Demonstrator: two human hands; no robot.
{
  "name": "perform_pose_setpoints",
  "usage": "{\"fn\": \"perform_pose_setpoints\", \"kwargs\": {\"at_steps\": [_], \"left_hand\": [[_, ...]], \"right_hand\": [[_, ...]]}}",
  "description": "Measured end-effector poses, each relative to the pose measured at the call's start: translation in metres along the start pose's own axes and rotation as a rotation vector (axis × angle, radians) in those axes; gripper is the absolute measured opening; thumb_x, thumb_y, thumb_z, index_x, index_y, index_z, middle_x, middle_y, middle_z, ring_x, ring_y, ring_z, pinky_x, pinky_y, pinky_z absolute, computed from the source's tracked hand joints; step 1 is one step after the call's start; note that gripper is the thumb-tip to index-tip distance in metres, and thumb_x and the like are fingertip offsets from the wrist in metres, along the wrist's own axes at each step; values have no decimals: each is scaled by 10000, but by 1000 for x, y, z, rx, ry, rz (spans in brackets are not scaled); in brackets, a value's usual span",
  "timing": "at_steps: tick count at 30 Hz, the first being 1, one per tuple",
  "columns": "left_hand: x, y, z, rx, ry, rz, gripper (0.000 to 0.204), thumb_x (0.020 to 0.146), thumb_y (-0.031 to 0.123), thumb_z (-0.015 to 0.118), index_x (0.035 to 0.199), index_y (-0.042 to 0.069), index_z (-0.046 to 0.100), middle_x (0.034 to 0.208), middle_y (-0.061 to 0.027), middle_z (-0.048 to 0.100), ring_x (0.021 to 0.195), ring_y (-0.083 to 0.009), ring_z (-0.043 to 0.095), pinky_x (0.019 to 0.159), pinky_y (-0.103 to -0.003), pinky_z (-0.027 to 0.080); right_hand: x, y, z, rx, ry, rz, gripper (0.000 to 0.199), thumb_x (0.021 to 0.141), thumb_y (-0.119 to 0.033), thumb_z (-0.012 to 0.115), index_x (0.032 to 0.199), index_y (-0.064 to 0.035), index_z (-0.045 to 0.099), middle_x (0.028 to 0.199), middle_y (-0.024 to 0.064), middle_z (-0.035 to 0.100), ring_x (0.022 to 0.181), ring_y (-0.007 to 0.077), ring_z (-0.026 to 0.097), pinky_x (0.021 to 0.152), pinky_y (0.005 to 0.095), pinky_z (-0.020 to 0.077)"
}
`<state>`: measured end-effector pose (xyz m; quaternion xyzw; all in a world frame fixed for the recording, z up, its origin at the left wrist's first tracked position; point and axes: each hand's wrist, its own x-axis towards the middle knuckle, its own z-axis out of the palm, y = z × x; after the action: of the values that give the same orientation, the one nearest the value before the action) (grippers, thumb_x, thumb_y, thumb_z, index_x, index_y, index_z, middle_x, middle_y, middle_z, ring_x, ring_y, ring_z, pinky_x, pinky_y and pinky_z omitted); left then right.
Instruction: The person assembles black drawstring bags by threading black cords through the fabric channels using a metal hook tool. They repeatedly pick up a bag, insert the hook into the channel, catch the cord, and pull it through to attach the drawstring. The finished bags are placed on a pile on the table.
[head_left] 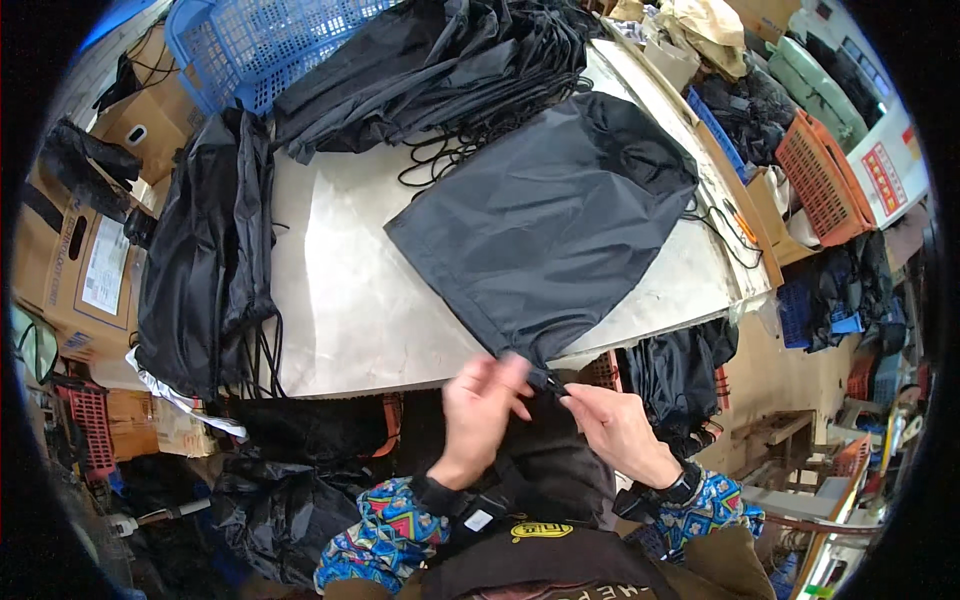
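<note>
A black drawstring bag (540, 220) lies flat and slanted on the worktable, its gathered mouth at the far right and its near corner hanging over the front edge. My right hand (622, 432) pinches a short dark cord (556, 386) at that corner between thumb and forefinger. Just left of the corner is my left hand (482, 408), its fingers apart and the fingertips blurred by motion. Whether it touches the fabric is unclear.
Black bags (430, 75) are heaped along the far side of the pale worktable (335, 270), and more bags (205, 260) lie at its left. Behind sits a blue plastic basket (265, 55). Orange-handled snips (740, 222) rest at the right edge. Cardboard boxes (70, 260) stand left.
</note>
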<state>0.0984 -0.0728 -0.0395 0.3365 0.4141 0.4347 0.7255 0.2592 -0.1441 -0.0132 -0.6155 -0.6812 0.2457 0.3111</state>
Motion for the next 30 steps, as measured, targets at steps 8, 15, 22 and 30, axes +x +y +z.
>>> {"fn": "perform_pose_setpoints", "kwargs": {"at_steps": [8,15,22,30], "left_hand": [[35,31,-25,122,78,245,178,924,192,589,806,59,605,673,-19,608,570,-83,549,490,-227,444],[24,15,2,57,-85,9,315,938,268,569,747,20,597,654,-25,577,536,-77,529,480,-217,445],[17,-1,0,299,-104,207,364,933,230,589,638,37,496,614,25,502,587,-37,456,515,-215,372],[24,8,-7,331,-138,235,342,947,231,566,697,-1,533,624,73,388,610,-26,344,521,-213,295]], "right_hand": [[-24,7,-30,210,-207,157,148,882,-54,582,1002,18,630,747,100,634,613,160,595,580,272,476],[-5,2,-12,271,-105,230,129,883,-48,571,964,33,632,807,133,674,641,190,630,585,273,475],[6,-7,17,485,-25,283,132,907,-78,554,877,18,640,621,69,580,573,136,553,561,271,428],[-12,-6,30,535,-61,290,166,913,-105,559,826,10,642,575,34,524,529,108,470,507,262,354]]}}
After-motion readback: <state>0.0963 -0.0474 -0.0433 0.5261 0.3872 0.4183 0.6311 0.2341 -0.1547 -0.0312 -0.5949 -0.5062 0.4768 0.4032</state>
